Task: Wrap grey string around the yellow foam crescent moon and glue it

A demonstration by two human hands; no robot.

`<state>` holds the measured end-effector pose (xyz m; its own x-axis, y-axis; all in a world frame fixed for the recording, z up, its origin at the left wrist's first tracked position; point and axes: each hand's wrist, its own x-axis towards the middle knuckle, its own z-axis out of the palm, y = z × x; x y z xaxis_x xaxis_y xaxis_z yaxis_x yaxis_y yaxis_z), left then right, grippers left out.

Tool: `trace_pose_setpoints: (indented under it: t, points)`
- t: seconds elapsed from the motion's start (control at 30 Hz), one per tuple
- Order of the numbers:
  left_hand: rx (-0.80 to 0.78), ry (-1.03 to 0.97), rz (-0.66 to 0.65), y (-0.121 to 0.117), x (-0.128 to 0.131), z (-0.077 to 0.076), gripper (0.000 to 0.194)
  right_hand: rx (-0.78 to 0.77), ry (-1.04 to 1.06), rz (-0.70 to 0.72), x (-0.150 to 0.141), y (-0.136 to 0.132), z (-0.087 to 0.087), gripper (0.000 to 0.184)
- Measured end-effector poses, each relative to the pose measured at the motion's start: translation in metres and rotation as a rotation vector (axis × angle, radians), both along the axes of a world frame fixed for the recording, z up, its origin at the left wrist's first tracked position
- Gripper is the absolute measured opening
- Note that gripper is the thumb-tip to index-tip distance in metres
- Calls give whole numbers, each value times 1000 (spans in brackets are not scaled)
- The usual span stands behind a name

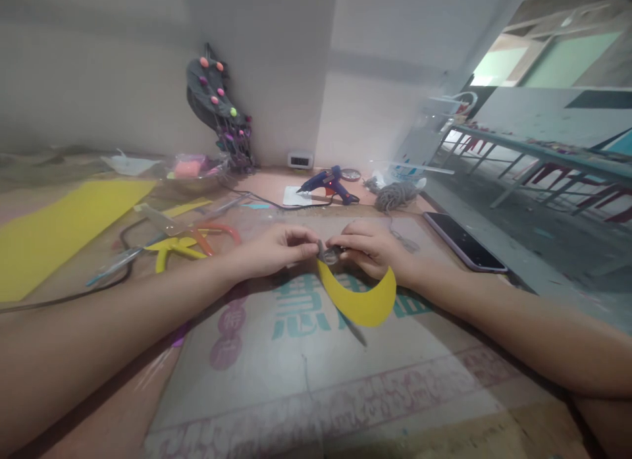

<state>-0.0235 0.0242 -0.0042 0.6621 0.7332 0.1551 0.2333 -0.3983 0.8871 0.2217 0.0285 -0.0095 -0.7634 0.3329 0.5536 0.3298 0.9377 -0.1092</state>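
Observation:
A yellow crescent-shaped cutout hangs just above the printed cardboard, its upper left tip between my two hands. My left hand pinches that tip, where grey yarn is bunched around it. The fingers of my right hand are closed on the yarn just beside the tip; the fingertips partly hide it. From near my right hand a grey strand leads back to a yarn ball. A thin grey strip shows below the crescent, and I cannot tell whether it is joined to it.
A blue glue gun rests on a white pad at the back. Orange-handled scissors and yellow-handled scissors lie left, beyond them a yellow sheet. A phone lies right. A grey decorated crescent leans on the wall.

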Motion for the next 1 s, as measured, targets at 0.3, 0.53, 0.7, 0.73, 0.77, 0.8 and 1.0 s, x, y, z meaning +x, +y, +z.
trace_pose_setpoints:
  t: [0.3, 0.53, 0.7, 0.73, 0.77, 0.8, 1.0]
  points:
    - [-20, -1, -2, 0, 0, 0, 25, 4, -10, 3, 0, 0, -1, 26]
    - [-21, -10, -12, 2, -1, -3, 25, 2, -23, -15, 0, -1, 1, 26]
    - [-44, -5, -9, 1, 0, -1, 24, 29, -56, -59, -3, -7, 8, 23]
    - [-41, 3, -12, 0, 0, -1, 24, 40, -58, -65, -4, -9, 9, 23]
    - [-39, 6, -10, 0, 0, 0, 24, 53, -59, -68, -4, -9, 10, 23]
    - [-41, 4, -7, -1, 1, 1, 24, 66, -59, -71, -5, -10, 10, 23]
    - [-78, -43, -7, -3, 3, 3, 20, 108, -84, -93, -7, -11, 12, 22]
